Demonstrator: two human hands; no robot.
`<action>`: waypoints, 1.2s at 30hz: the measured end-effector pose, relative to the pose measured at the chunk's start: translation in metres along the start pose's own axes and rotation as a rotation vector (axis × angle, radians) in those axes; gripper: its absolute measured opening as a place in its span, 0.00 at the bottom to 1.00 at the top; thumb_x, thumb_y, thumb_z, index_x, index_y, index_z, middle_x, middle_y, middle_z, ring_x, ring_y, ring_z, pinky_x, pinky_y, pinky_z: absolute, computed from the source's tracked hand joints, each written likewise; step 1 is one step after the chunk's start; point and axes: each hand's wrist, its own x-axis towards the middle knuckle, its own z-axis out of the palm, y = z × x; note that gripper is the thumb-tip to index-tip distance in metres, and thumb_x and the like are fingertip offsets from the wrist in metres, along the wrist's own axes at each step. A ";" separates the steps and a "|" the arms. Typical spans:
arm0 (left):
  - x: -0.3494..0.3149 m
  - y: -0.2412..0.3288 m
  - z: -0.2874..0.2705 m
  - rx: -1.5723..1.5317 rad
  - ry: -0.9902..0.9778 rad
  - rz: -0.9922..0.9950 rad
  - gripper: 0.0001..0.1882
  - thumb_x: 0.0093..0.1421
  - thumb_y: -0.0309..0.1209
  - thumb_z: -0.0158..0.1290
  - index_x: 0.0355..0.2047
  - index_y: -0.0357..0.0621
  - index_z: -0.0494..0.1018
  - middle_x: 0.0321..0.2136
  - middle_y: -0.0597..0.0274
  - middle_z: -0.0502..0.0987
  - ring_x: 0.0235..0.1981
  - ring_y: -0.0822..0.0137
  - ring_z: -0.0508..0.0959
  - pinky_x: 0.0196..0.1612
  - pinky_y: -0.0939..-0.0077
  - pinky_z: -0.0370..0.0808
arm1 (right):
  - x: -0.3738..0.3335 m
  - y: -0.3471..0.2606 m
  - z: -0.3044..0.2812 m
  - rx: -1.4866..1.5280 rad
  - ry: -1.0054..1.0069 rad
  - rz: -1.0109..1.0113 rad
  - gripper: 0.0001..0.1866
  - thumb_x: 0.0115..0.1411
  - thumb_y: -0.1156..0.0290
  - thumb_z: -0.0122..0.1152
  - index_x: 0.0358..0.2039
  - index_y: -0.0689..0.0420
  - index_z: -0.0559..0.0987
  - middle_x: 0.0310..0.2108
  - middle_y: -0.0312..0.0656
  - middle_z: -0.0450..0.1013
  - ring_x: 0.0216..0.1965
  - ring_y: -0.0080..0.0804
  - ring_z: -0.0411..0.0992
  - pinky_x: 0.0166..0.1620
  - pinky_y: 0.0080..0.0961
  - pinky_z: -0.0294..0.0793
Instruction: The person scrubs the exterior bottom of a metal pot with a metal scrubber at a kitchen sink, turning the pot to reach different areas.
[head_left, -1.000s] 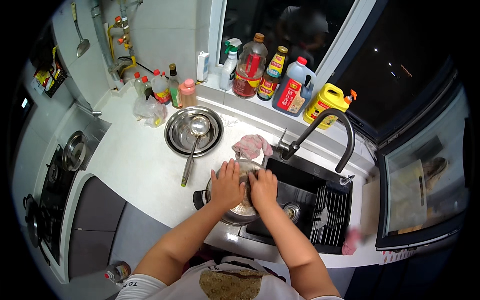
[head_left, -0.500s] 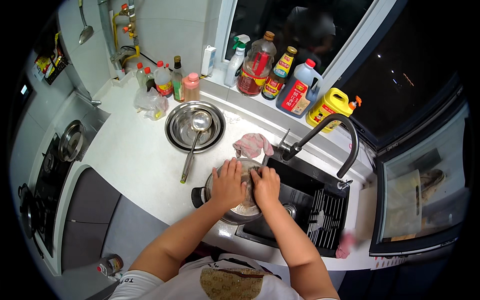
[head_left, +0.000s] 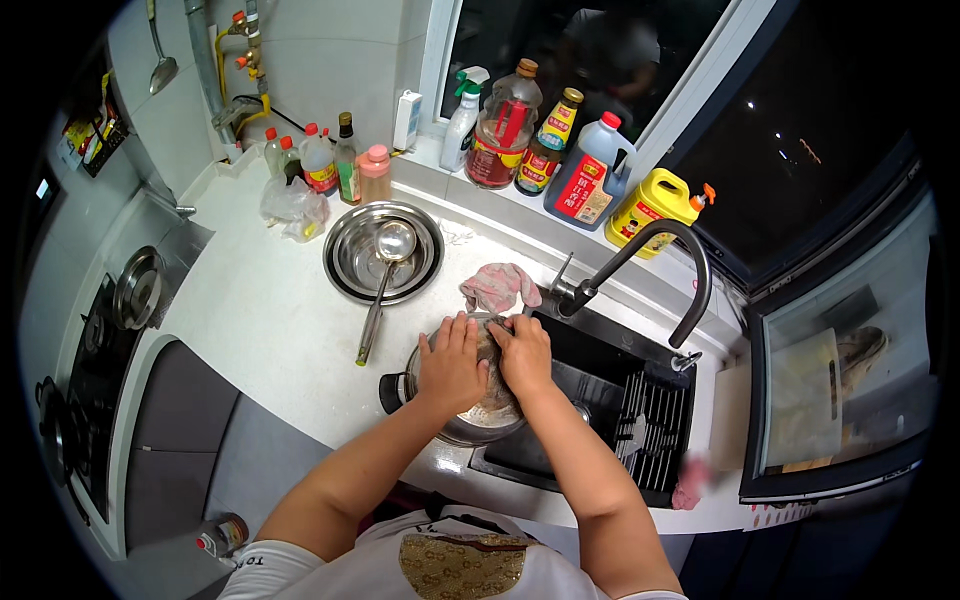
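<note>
A round silver metal pot (head_left: 492, 414) with a black side handle (head_left: 393, 392) sits at the left edge of the black sink, its upper surface marked with brownish stains. My left hand (head_left: 450, 368) lies flat on it, fingers stretched toward the far rim. On the right part of the same surface presses my right hand (head_left: 524, 358), its fingers bent and drawn together. Something greyish and dark shows by those fingertips; I cannot make out what it is. A pink-and-white cloth (head_left: 498, 288) lies crumpled just beyond the pot.
Nested metal bowls (head_left: 337, 268) with a ladle (head_left: 374, 310) across them stand left of the cloth. A black faucet (head_left: 697, 300) arches over the sink (head_left: 560, 345), which has a drying rack (head_left: 655, 425). Several bottles line the sill, among them a yellow jug (head_left: 650, 213). A stove (head_left: 100, 370) is far left.
My right hand has shifted slightly up and left across the pot, toward its far rim. My left hand stays flat in place. The whole view has drifted a little.
</note>
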 end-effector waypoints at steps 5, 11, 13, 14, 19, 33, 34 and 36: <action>0.001 -0.003 0.003 0.001 0.009 -0.012 0.35 0.57 0.41 0.48 0.61 0.36 0.56 0.64 0.49 0.54 0.64 0.51 0.54 0.60 0.37 0.52 | -0.031 0.012 -0.020 -0.058 -0.049 0.032 0.13 0.50 0.71 0.57 0.36 0.50 0.83 0.34 0.39 0.69 0.39 0.38 0.67 0.41 0.34 0.66; 0.000 0.003 0.006 0.009 0.003 0.006 0.35 0.57 0.42 0.47 0.62 0.37 0.56 0.64 0.50 0.54 0.65 0.52 0.54 0.60 0.36 0.51 | 0.008 0.009 0.009 0.034 0.028 0.018 0.14 0.50 0.71 0.54 0.37 0.50 0.83 0.34 0.38 0.70 0.41 0.38 0.68 0.43 0.35 0.66; -0.001 0.000 0.005 0.017 0.007 0.004 0.35 0.56 0.42 0.48 0.62 0.37 0.56 0.63 0.50 0.54 0.65 0.52 0.54 0.60 0.36 0.51 | 0.009 0.010 0.008 0.032 0.001 0.001 0.14 0.50 0.71 0.54 0.37 0.49 0.83 0.34 0.38 0.70 0.41 0.37 0.68 0.43 0.35 0.66; -0.001 0.000 0.004 0.020 0.007 0.004 0.35 0.56 0.42 0.48 0.62 0.37 0.56 0.63 0.50 0.54 0.65 0.52 0.54 0.60 0.36 0.51 | 0.002 0.015 0.000 0.030 -0.013 -0.012 0.14 0.50 0.71 0.55 0.37 0.49 0.83 0.34 0.38 0.70 0.41 0.37 0.68 0.43 0.35 0.66; -0.002 0.000 0.003 0.017 0.002 -0.008 0.35 0.57 0.41 0.48 0.62 0.37 0.56 0.63 0.49 0.54 0.64 0.51 0.54 0.60 0.37 0.51 | -0.027 0.033 -0.018 -0.013 -0.051 0.010 0.13 0.49 0.72 0.57 0.36 0.49 0.83 0.35 0.38 0.70 0.40 0.37 0.68 0.42 0.35 0.66; 0.000 -0.001 0.008 0.067 0.017 0.010 0.36 0.57 0.42 0.46 0.62 0.36 0.55 0.63 0.48 0.54 0.64 0.51 0.54 0.60 0.37 0.51 | -0.041 0.034 -0.023 0.002 -0.013 0.020 0.16 0.47 0.75 0.56 0.38 0.50 0.82 0.35 0.37 0.69 0.40 0.38 0.67 0.41 0.33 0.67; 0.000 0.001 0.007 0.065 0.010 0.013 0.36 0.57 0.43 0.46 0.62 0.36 0.55 0.63 0.48 0.54 0.64 0.51 0.54 0.60 0.37 0.51 | -0.032 0.033 -0.020 0.002 0.004 0.014 0.16 0.46 0.76 0.56 0.37 0.50 0.82 0.35 0.38 0.69 0.40 0.39 0.67 0.41 0.33 0.67; 0.001 0.002 0.005 0.064 -0.002 0.010 0.36 0.57 0.43 0.46 0.62 0.36 0.55 0.63 0.48 0.54 0.64 0.50 0.54 0.60 0.37 0.52 | -0.015 0.031 -0.009 0.000 0.022 -0.001 0.16 0.47 0.76 0.56 0.37 0.51 0.82 0.36 0.38 0.69 0.40 0.39 0.67 0.40 0.33 0.68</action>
